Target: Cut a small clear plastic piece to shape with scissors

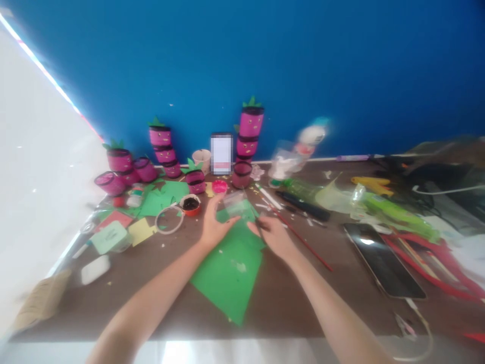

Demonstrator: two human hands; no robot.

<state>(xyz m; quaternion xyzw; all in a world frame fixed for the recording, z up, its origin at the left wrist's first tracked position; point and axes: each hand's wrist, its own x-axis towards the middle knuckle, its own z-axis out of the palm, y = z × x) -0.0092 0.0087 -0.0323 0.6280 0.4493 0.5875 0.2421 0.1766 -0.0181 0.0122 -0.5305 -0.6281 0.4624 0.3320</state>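
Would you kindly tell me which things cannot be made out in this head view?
All in the head view:
Dark tool: partly covered by the right hand holding it, and too blurred to name.
Left hand: blur hides whether it touches the clear plastic.
Propped phone: its display is lost to pixelation.
White item: too blurred to identify.
Dark heap: cut off by the right edge.

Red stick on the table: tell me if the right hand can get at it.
Probably yes: the red stick lies just beside the right hand, its near end uncovered. The hand seems to hold a thin dark tool, which may need putting down.
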